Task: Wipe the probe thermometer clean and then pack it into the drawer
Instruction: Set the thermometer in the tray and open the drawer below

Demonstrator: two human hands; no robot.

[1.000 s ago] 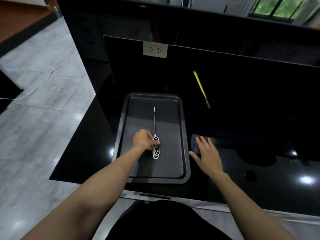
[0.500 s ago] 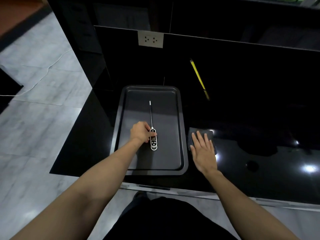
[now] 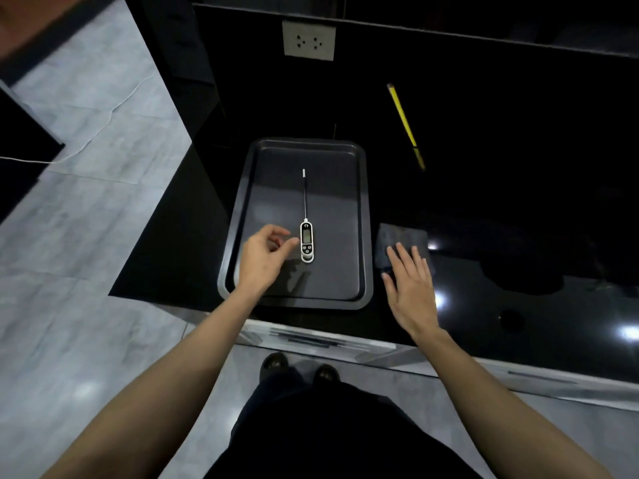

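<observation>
A white probe thermometer [image 3: 306, 240] lies flat in the dark baking tray [image 3: 363, 216], its thin metal probe pointing away from me. My left hand [image 3: 264, 257] hovers just left of its body with fingers loosely curled, holding nothing; a fingertip is close to the thermometer's edge. My right hand [image 3: 409, 281] lies flat with straight fingers on the near part of a dark grey cloth [image 3: 401, 236], on the black counter right of the tray. A drawer front [image 3: 311, 337] runs under the counter's front edge, closed.
A yellow pencil-like stick [image 3: 403, 122] lies on the black glossy counter [image 3: 518, 236] behind the cloth. A wall socket [image 3: 308, 40] sits on the back panel. The counter ends left of the tray; grey floor tiles lie beyond. My feet show below.
My left hand has let go of the thermometer and drawn slightly left of it. My right hand has slid back a little on the cloth. The camera tilted further down.
</observation>
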